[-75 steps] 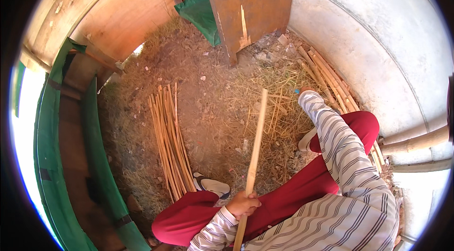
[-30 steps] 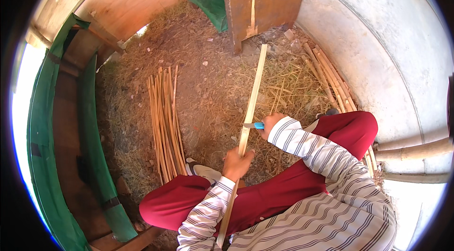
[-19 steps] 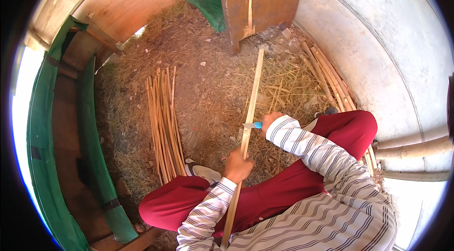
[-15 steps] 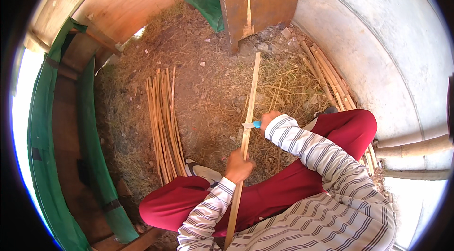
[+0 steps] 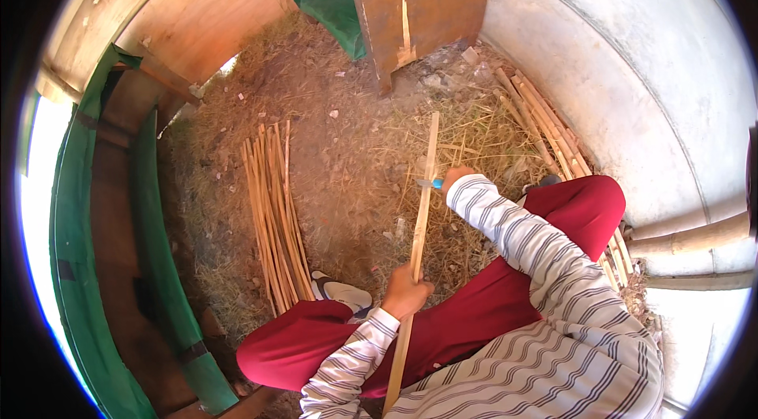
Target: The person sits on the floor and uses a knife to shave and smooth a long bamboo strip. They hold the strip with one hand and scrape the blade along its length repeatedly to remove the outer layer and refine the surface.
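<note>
A long, pale bamboo strip [image 5: 423,218] slants up from my lap and points away from me over the ground. My left hand [image 5: 406,293] is closed round its lower part, just above my red trousers. In my right hand [image 5: 455,177] is a knife [image 5: 437,183] with a light blue handle, mostly covered by my fingers. Its short blade lies across the strip, touching it in its upper half. The strip's lower end passes down in front of my striped shirt.
A bundle of thin bamboo strips [image 5: 275,214] lies on the ground at left. Wider strips [image 5: 546,121] lie along the pale curved wall [image 5: 600,48] at right. Shavings [image 5: 482,131] litter the ground ahead, before a brown wooden panel [image 5: 426,1]. Green-covered benches [image 5: 162,245] stand far left.
The knife and my right hand have moved farther up the strip, away from me. My left hand and the strip have shifted slightly right and nearer; the view has tilted a little.
</note>
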`<state>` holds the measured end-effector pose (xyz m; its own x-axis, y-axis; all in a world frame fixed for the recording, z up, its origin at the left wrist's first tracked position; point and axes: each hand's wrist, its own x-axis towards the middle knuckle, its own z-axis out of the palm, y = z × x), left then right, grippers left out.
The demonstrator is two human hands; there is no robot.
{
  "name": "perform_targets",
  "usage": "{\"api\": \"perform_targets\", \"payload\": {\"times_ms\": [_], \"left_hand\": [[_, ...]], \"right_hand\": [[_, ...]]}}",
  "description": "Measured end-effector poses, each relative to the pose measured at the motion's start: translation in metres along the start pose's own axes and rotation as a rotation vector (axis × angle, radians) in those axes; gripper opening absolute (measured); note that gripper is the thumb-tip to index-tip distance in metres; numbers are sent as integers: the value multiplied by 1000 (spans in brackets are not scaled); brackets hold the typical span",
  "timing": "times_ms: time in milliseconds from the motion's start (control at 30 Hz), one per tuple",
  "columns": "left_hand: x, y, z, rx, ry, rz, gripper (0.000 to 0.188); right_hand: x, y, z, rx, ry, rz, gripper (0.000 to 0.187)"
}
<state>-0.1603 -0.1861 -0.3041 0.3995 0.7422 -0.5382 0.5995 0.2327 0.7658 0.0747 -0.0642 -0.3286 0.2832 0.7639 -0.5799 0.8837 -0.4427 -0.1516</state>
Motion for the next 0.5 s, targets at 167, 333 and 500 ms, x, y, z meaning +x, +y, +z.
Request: {"api": "perform_targets", "payload": {"times_ms": [167,333,500], "left_hand": [[-3,-5,5,-212,-40,-112,20],[-26,10,4,-267,-121,-112,21],[-40,16,-2,-340,-170,-150,24]], "right_hand": [[-4,-4,-4,-33,7,45,33],[27,21,-11,58,-3,68,33],[38,23,-13,61,49,132,31]]}}
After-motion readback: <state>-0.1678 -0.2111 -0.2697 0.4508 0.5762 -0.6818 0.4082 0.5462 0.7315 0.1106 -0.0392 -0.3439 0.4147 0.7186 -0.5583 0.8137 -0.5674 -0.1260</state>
